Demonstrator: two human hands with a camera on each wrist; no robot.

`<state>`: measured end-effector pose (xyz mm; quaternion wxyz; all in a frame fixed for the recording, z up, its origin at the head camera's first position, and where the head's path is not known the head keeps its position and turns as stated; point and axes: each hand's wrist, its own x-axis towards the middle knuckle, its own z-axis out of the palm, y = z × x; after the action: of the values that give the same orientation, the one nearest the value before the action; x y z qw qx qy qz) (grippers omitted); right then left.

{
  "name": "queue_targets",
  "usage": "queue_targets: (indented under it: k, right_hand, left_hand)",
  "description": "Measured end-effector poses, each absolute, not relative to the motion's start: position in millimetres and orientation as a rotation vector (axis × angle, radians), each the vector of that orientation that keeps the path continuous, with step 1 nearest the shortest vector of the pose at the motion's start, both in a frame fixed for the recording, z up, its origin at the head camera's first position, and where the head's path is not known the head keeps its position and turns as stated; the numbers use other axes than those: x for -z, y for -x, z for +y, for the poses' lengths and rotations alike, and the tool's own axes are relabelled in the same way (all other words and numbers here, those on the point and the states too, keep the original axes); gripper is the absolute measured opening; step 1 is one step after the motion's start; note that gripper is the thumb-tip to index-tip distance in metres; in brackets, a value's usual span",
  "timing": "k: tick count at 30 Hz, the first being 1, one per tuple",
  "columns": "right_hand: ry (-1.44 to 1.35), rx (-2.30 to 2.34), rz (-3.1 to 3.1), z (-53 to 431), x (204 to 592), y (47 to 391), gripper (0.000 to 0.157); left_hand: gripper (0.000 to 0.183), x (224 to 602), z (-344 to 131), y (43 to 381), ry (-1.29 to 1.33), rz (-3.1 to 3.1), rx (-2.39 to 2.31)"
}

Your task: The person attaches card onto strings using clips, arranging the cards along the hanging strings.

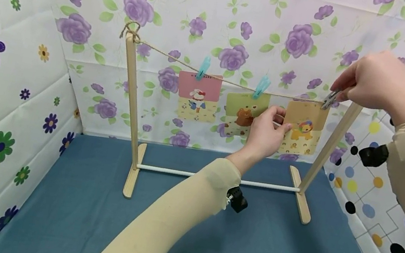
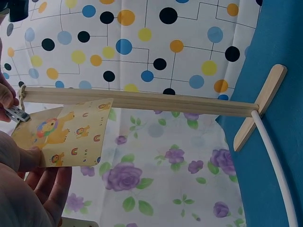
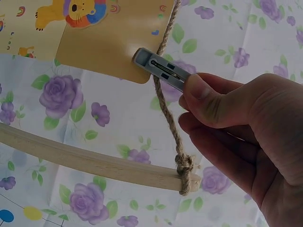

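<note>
An orange-and-cream lion card (image 1: 303, 128) is at the right end of a twine line (image 1: 170, 55). My left hand (image 1: 266, 131) pinches the card's left edge between thumb and fingers. My right hand (image 1: 384, 86) pinches a grey clothespin (image 3: 163, 68), whose tip overlaps the card's top right corner and the twine. In the left wrist view the lion card (image 2: 66, 135) spreads out from the left thumb. Beside it hang a green bear card (image 1: 235, 110) and a pink rabbit card (image 1: 198, 94), each on the twine with a light blue clothespin (image 1: 262, 86).
Two wooden posts (image 1: 132, 87) on flat feet (image 1: 300, 195) hold the twine, with a white rod (image 1: 166, 170) joining them low down. The stand is on a blue cloth (image 1: 89, 215). Patterned sheets (image 1: 242, 16) close off the back and sides.
</note>
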<state>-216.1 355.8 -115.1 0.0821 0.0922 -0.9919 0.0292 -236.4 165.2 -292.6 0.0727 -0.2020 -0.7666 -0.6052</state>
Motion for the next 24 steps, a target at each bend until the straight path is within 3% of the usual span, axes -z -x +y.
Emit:
queue_targets:
  k: [24]
  right_hand:
    - [-0.347,0.077,-2.998,349.8,121.6,217.8,0.050]
  left_hand:
    - [0.026,294.3,165.1,236.0,0.595,-2.289,1.815]
